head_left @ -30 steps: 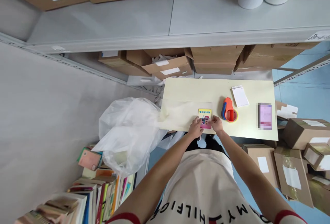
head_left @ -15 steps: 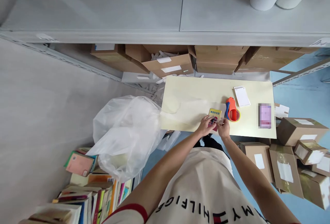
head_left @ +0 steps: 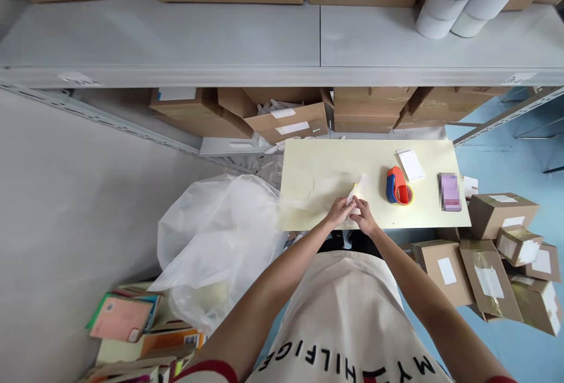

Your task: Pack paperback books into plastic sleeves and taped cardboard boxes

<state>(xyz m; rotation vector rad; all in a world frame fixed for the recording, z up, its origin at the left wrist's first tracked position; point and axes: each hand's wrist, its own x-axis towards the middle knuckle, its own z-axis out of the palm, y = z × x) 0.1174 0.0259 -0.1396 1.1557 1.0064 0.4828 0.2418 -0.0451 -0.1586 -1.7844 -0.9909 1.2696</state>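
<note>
On the cream table (head_left: 308, 165), a small yellow-covered book (head_left: 355, 185) is mostly hidden under a thin whitish wrapping sheet (head_left: 359, 188). The fingers of my left hand (head_left: 339, 212) close on the wrapped book at its left side. My right hand (head_left: 363, 216) pinches the sheet over the book from the right, its fingertips touching it near my left hand. To the right of both hands stands an orange and blue tape dispenser (head_left: 396, 186), touched by neither.
White label sheets (head_left: 410, 164) and a blurred purple item (head_left: 450, 192) lie on the table's right. A large translucent plastic bag (head_left: 215, 242) bulges at left, above stacked books (head_left: 121, 317). Cardboard boxes (head_left: 491, 277) crowd the right floor. Shelving (head_left: 198, 36) spans the back.
The white sheet now covers most of the book, whose cover showed before. Both hands have shifted left with the book, away from the tape dispenser, and come closer together. The view has tilted up slightly.
</note>
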